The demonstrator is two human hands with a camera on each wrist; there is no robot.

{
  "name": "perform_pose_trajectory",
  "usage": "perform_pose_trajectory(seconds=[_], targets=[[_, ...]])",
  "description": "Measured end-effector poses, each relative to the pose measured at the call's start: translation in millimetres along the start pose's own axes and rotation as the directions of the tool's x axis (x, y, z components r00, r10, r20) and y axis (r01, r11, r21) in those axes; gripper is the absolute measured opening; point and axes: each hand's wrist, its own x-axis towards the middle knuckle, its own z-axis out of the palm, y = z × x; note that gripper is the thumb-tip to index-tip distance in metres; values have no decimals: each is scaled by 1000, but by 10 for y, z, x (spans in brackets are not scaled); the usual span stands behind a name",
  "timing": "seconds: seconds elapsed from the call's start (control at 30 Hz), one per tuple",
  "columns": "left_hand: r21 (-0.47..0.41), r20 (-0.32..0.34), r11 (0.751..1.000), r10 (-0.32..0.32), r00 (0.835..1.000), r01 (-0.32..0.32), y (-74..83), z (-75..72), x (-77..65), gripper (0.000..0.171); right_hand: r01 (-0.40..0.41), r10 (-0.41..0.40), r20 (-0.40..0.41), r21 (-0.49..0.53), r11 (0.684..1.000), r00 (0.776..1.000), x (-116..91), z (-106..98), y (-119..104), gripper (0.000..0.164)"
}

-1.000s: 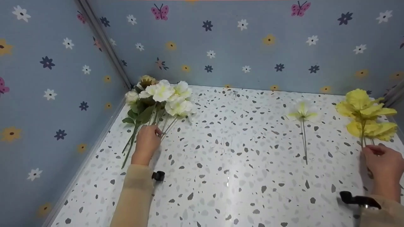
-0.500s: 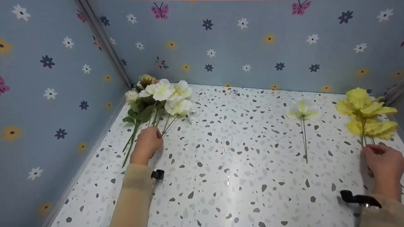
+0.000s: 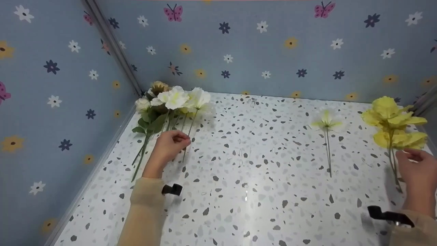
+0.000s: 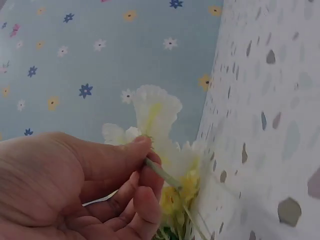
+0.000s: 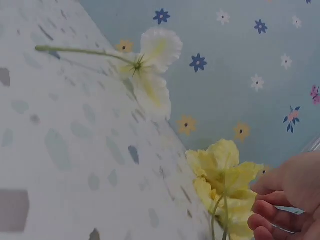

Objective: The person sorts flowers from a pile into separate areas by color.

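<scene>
My left hand (image 3: 169,146) pinches the green stem of a white artificial flower (image 3: 199,99) between thumb and fingertips. In the left wrist view, that stem (image 4: 165,175) sticks out past the fingertips. Other white flowers (image 3: 174,98) and a leafy cream rose (image 3: 142,104) lie beside this hand. My right hand (image 3: 418,169) is beside the stems of the yellow flowers (image 3: 389,116), holding nothing. Its thumb and fingers are loosely bent and stand apart from those stems in the right wrist view. A single white flower (image 3: 327,123) lies left of the yellow ones.
The speckled white tabletop (image 3: 259,177) stretches between the two hands. Blue patterned panels (image 3: 245,44) stand at the back and left, meeting at a grey corner strip (image 3: 114,48). Black wrist mounts (image 3: 391,216) sit on both sleeves.
My left hand has moved right and slightly up, raising one white flower out of the bunch. The right hand has let go of the yellow flower stems and drawn slightly up.
</scene>
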Motion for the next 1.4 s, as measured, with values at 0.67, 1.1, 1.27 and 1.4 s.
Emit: perform_pose_trajectory(seconds=[0.67,1.1,1.27,1.4], targets=[[-351,14,885,331,944,-305,645,1371,-355,17,308,-616,403,605,734,677,-1383,973,-1121,47],[-238,145,903,397,906,-358,727,1725,-592,11,364,-702,457,626,690,546,-2024,1352,-1185,34],[-241,160,899,408,899,-365,724,1774,-608,12,339,-729,400,692,638,555,-2064,1365,-1188,25],[-250,203,898,413,888,-361,730,1783,-619,10,323,-736,367,723,610,568,-2047,1336,-1190,24]])
